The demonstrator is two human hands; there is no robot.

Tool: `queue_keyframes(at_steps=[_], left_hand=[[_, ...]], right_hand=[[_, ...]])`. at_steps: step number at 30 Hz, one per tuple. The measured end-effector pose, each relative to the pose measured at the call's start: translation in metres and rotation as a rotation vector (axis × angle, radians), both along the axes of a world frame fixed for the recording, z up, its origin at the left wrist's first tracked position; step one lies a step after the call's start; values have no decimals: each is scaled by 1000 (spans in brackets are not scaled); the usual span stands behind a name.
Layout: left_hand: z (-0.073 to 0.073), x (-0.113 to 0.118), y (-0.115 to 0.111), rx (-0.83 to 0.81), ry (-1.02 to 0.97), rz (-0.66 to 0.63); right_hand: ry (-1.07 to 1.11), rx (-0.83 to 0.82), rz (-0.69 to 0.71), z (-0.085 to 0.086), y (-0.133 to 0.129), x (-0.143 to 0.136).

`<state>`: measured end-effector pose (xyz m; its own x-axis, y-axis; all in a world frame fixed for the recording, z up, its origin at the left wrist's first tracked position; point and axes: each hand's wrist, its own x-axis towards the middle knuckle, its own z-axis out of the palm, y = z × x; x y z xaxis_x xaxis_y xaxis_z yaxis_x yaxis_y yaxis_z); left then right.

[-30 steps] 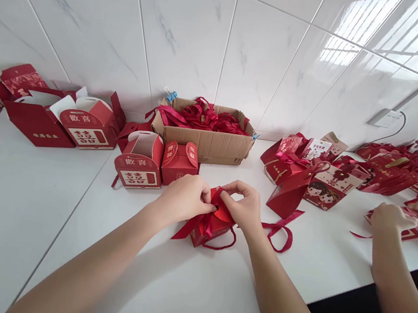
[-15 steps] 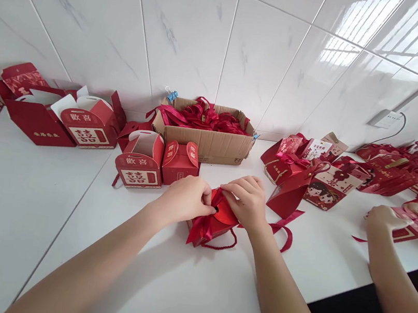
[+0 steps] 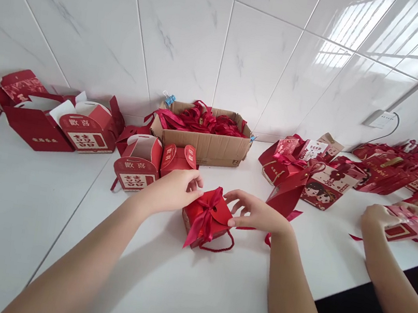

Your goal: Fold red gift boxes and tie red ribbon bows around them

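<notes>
A small red gift box (image 3: 220,208) stands on the white table in front of me, a dark red ribbon (image 3: 204,219) tied in a bow on its top. A twisted cord handle (image 3: 218,249) hangs down its near side. At the box's left edge is my left hand (image 3: 177,189), fingers slightly curled and apart, holding nothing. My right hand (image 3: 257,213) is at the right edge, its fingers spread and the thumb close to the top flap; whether it touches the box I cannot tell.
A cardboard box (image 3: 202,147) of red ribbons stands against the tiled wall. Red gift boxes (image 3: 93,131) are at left, several decorated ones (image 3: 324,187) at right. Farther right, a co-worker's hands (image 3: 378,218) handle a pink-ribboned box (image 3: 405,223).
Both my hands have let go of the ribbon bow and drawn apart to the box's two sides. The bow now shows whole on top.
</notes>
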<state>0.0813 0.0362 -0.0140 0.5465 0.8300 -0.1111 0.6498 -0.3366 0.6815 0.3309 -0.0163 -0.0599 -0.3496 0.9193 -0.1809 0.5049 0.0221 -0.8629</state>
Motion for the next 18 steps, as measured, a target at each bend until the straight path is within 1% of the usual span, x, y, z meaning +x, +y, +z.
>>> queue_keyframes(at_steps=[1, 2, 5, 6, 7, 9, 11, 14, 16, 18], left_hand=[[0, -2, 1, -7, 37, -3], [1, -3, 1, -16, 76, -4], [4, -6, 0, -35, 183, -13], [5, -6, 0, -28, 208, -14], [6, -7, -1, -12, 224, -12], [7, -9, -1, 29, 236, -12], [7, -10, -2, 58, 220, -45], [7, -12, -2, 70, 196, -106], [9, -13, -2, 66, 194, -103], [11, -14, -2, 67, 195, -93]], right_hand=[[-17, 6, -34, -2, 2, 0], [-27, 45, -104, -4, 4, -1], [-57, 220, -385, -8, 8, -4], [-51, 242, -434, -8, 8, -4], [-32, 234, -442, -7, 7, -3], [24, 164, -369, -4, 2, -1], [57, 79, -248, 0, -6, 3], [27, -7, -116, 1, -14, 5], [33, -44, -90, 0, -15, 3], [88, -48, -96, -1, -15, -1]])
